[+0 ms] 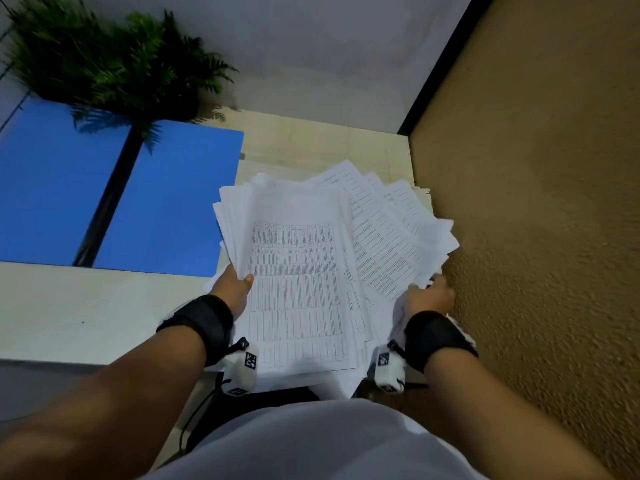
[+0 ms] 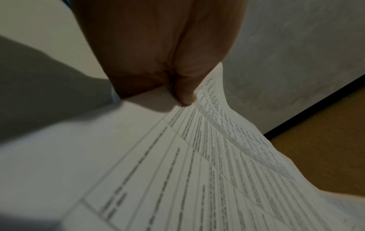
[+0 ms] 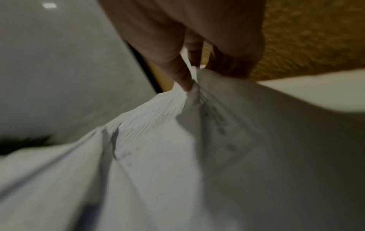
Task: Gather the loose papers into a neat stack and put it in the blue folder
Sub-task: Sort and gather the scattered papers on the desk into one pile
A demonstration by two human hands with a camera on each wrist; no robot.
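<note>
The left grip (image 1: pixel 232 285) pinches the fanned papers (image 1: pixel 301 271) at the left edge, the right grip (image 1: pixel 428 296) at the right, beside the wall (image 1: pixel 536 202).

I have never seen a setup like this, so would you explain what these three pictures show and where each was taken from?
There is no machine here: a person works with bare hands. The wide picture comes from a head-worn camera looking down at both forearms. The other two come from cameras worn on the wrists, each looking along its hand. The left hand and the right hand each grip one side of a fanned bundle of white paper sheets printed with tables; the wrist views show the left thumb pressing on top and the right fingers pinching the sheet edges. On the pale tabletop lie blue flat panels, with a green fern at their far end.
</note>
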